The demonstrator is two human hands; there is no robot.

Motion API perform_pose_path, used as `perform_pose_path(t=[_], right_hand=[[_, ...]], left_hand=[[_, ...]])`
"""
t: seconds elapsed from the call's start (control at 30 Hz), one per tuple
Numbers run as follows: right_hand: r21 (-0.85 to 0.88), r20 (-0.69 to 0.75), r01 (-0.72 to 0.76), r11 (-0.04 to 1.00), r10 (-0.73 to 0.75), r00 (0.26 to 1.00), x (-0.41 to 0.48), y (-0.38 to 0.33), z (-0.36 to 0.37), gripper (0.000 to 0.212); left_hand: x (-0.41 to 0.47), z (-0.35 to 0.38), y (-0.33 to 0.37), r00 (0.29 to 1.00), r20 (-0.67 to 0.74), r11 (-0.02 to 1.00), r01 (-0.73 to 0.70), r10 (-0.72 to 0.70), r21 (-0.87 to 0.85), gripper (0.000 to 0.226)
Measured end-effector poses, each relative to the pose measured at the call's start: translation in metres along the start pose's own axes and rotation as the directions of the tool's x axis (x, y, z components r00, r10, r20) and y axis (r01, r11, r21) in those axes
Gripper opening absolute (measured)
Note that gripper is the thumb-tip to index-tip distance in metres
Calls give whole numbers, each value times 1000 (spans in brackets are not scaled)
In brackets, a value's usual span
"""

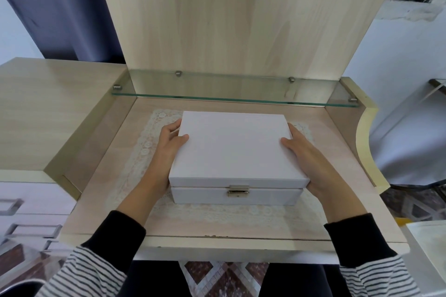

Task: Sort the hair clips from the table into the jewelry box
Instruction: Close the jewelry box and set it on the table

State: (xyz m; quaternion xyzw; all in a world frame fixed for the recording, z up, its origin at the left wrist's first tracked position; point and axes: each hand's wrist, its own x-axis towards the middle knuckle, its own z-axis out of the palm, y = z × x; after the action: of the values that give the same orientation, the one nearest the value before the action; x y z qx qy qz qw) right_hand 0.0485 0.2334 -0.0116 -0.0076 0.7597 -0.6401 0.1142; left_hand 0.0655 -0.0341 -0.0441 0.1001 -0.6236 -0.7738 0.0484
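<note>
Two grips clamp the jewelry box [235,159] at mid-frame, the left grip [169,149] on its left side, the right grip [306,159] on its right. Its long axis runs left to right on the bench [103,183], lid [229,137] down, latch [238,191] toward the lower edge, midway between them. No hair clips show; its contents are hidden.
</note>
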Motion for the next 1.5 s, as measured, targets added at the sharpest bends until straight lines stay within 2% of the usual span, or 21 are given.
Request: perform_pose_path(t=[0.2,0.4,0.73,0.93,1.13,1.23,1.3,1.5], right_hand=[[22,29,11,1000,-12,1000,2,5,-2,44],[-32,3,0,999,1,1000,5,7,-2,46],[-9,-2,18,1000,-18,1000,1,8,0,47],[21,47,39,999,-40,998,-1,10,-2,46],[113,38,21,993,-25,999,-2,12,-1,45],[180,59,-2,984,-9,998,-4,12,0,40],[238,70,-43,970,27,997,-4,13,0,37],[406,58,-81,910,63,996,-8,16,2,37]], left_hand=[[1,0,-1,1000,-16,1000,-12,12,-1,24],[-1,0,-2,1000,6,1000,-12,12,3,26],[-3,-3,-7,1000,26,1000,-16,15,21,29],[-4,-6,-11,998,51,999,-29,27,30,31],[-6,-9,-12,996,80,1000,-31,30,1,34],[-9,-10,-14,984,179,1000,-6,11,-30,49],[-13,-7,-13,976,216,997,34,-19,-66,51],[-14,-4,-11,976,172,969,165,-134,-182,44]])
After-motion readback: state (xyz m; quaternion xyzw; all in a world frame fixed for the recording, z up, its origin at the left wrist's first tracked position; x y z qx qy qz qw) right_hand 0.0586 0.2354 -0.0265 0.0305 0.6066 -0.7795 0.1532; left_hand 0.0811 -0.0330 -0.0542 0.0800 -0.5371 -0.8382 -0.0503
